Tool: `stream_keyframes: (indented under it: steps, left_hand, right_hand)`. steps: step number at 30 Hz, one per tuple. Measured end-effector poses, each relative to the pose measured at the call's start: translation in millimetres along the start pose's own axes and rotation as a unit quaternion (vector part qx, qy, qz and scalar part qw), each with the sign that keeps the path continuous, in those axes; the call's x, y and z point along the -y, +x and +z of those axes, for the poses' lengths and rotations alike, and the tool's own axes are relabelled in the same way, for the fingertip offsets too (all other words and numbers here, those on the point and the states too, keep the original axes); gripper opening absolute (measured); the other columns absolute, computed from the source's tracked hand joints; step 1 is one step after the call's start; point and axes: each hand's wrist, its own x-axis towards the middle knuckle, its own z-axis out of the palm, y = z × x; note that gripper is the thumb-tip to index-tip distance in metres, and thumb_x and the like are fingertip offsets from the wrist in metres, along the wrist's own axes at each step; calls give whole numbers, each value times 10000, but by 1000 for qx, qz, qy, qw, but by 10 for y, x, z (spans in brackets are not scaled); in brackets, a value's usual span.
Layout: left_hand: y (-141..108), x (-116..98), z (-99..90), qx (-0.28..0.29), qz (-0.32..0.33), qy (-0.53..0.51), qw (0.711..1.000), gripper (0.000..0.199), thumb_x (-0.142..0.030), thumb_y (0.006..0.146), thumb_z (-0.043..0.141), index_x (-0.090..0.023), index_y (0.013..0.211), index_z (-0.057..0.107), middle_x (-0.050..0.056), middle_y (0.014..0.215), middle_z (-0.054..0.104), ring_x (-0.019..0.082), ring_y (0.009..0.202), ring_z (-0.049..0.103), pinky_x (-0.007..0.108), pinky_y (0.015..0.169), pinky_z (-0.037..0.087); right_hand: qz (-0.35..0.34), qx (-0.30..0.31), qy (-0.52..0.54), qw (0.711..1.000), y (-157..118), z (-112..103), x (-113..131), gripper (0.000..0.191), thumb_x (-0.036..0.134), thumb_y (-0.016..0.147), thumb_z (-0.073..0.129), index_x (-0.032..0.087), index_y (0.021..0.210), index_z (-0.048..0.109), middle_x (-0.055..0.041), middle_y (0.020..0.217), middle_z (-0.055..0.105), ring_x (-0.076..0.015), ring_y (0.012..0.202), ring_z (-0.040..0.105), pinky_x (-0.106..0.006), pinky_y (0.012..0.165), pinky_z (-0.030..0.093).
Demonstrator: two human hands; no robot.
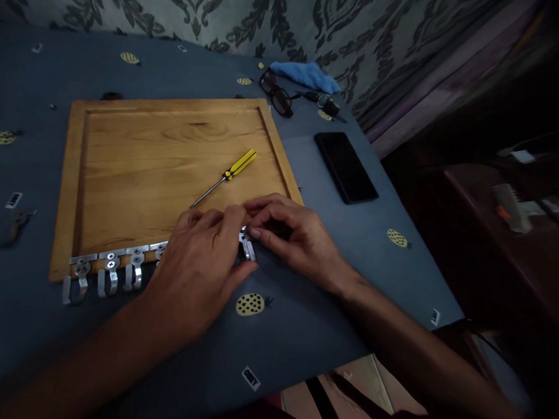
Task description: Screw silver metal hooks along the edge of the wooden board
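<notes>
A framed wooden board (169, 166) lies on the table, and several metal hooks (112, 272) line its near edge. My left hand (204, 268) rests over the hook rail, its fingers bent on the board's edge and its thumb apart, hiding part of the rail. Beside it, my right hand (297, 235) pinches with thumb and forefinger at the top of a metal hook (247, 245); what lies between those fingertips is too small to make out. A yellow and black screwdriver (237, 166) lies on the board, tip toward my left hand.
To the right of the board is a black phone (346, 167). Sunglasses (277, 94), a blue cloth (307, 76) and keys (329, 104) are at the back. A loose hook (16, 227) lies at the left on the blue tablecloth (300, 342).
</notes>
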Motion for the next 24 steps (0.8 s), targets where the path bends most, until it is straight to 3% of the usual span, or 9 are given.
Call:
stream_keyframes:
  steps: [16,24]
  left_hand:
    - [25,-6,-7,11,-6,7,1000,359,-228,843,736,-192,1083,471,81,1038,712,306,1003,675,455,865,468]
    - [15,-9,-10,11,-16,4,1000,373,-235,845,728,-197,1113,471,77,1078,709,302,1045,669,451,889,473]
  right_hand:
    - [27,32,-46,998,111,4,124,82,158,881,644,163,800,655,-95,1040,704,-191,951,661,-347,813,525]
    - [27,11,4,1000,73,41,60,60,184,888,669,176,829,669,-58,947,705,-170,889,656,-317,794,517]
